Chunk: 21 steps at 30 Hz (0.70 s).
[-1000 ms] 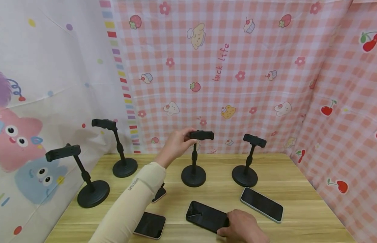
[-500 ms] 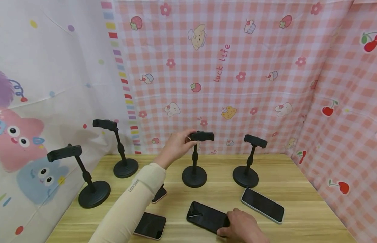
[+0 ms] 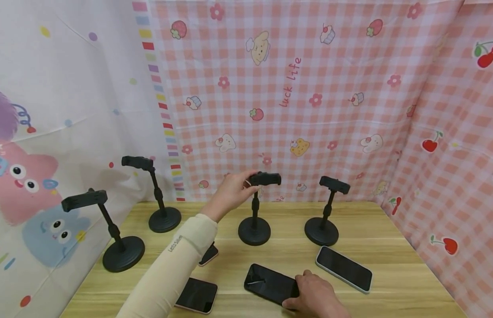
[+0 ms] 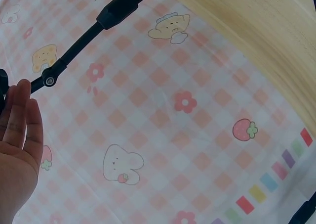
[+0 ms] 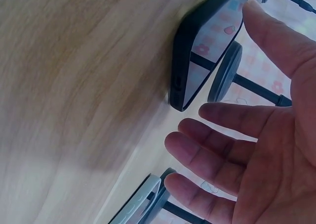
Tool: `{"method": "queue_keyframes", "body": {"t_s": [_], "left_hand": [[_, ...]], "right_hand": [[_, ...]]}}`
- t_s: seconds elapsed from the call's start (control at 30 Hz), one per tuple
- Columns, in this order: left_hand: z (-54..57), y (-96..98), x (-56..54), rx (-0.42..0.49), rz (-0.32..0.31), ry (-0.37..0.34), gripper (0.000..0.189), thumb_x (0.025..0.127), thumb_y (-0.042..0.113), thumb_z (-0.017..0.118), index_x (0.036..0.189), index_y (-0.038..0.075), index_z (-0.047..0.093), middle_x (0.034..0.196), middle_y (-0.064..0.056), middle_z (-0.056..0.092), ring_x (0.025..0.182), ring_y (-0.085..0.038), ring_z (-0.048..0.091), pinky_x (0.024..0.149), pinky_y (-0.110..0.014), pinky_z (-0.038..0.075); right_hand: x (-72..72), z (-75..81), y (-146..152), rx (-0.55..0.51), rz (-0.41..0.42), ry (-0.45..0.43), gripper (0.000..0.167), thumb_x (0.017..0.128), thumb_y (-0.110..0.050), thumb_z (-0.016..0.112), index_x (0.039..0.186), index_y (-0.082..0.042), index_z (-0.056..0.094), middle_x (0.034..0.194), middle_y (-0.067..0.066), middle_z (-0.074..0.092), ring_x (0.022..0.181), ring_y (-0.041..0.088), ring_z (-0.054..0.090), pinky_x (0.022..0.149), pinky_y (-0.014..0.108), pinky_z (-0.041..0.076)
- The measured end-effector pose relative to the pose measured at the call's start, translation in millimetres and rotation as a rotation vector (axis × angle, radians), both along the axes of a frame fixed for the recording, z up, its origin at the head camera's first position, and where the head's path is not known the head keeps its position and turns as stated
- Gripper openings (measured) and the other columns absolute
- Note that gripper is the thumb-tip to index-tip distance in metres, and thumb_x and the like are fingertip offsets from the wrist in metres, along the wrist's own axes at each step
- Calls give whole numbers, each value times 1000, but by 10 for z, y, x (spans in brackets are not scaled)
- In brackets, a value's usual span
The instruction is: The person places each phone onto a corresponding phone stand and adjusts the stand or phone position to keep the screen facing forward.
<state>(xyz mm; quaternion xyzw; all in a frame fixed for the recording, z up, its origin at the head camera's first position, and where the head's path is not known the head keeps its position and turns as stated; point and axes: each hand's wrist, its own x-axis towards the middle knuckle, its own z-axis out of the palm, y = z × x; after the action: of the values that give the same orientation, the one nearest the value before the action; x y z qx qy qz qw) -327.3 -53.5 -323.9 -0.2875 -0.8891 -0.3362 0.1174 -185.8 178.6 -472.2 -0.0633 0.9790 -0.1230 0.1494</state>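
In the head view my left hand (image 3: 230, 192) pinches the left end of the black clamp head on the middle phone stand (image 3: 254, 229), thumb in front and fingers behind. The left wrist view has this stand's jointed stem (image 4: 117, 10) slanting up from the fingers; the clamp is mostly cut off there. My right hand (image 3: 315, 295) is at the right end of a black phone (image 3: 269, 283) lying face up on the table. In the right wrist view its fingers are spread and relaxed, with thumb and forefinger on either side of the phone's corner (image 5: 181, 80).
Two phone stands (image 3: 123, 252) (image 3: 163, 219) are on the left, another stand (image 3: 321, 230) on the right. A pale-edged phone (image 3: 344, 268) lies right of the right hand. Two more phones (image 3: 197, 296) (image 3: 208, 255) are partly behind the left sleeve. Patterned cloth (image 3: 310, 123) hangs behind the table (image 3: 405, 282).
The left hand keeps its grip on the clamp head. The right hand has barely shifted at the black phone's end; the phones and stands stay in place. The head view has moved slightly.
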Motion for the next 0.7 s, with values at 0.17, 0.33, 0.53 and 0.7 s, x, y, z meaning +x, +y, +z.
{"method": "queue_keyframes", "body": {"t_s": [0.17, 0.33, 0.53, 0.7], "left_hand": [[-1, -9, -3, -4, -4, 13, 44, 95, 21, 69, 137, 11, 58, 113, -6, 70, 89, -15, 67, 74, -32, 55], [-10, -20, -3, -6, -4, 7, 46, 95, 20, 70, 138, 11, 57, 115, -7, 70, 89, -16, 68, 75, -32, 56], [-24, -39, -6, -11, 1, 7, 50, 95, 20, 70, 140, 10, 55, 116, -8, 69, 90, -17, 68, 77, -33, 56], [-33, -59, -16, -23, -6, 13, 54, 95, 22, 70, 143, 8, 52, 110, -8, 70, 92, -18, 68, 79, -34, 56]], "right_hand": [[-14, -8, -12, 9, -4, 3, 67, 72, -54, 84, 106, 1, 66, 93, 11, 56, 81, 26, 54, 77, 50, 50], [-28, -35, -41, 28, 5, 14, 73, 69, -56, 85, 110, 2, 65, 96, 12, 56, 85, 27, 54, 78, 51, 50], [-45, -72, -58, 23, 14, 27, 75, 66, -55, 87, 110, 2, 65, 96, 12, 55, 85, 28, 53, 78, 52, 49], [-65, -80, -78, 28, 6, -4, 78, 65, -54, 88, 113, 2, 64, 99, 14, 54, 86, 29, 50, 80, 53, 48]]}}
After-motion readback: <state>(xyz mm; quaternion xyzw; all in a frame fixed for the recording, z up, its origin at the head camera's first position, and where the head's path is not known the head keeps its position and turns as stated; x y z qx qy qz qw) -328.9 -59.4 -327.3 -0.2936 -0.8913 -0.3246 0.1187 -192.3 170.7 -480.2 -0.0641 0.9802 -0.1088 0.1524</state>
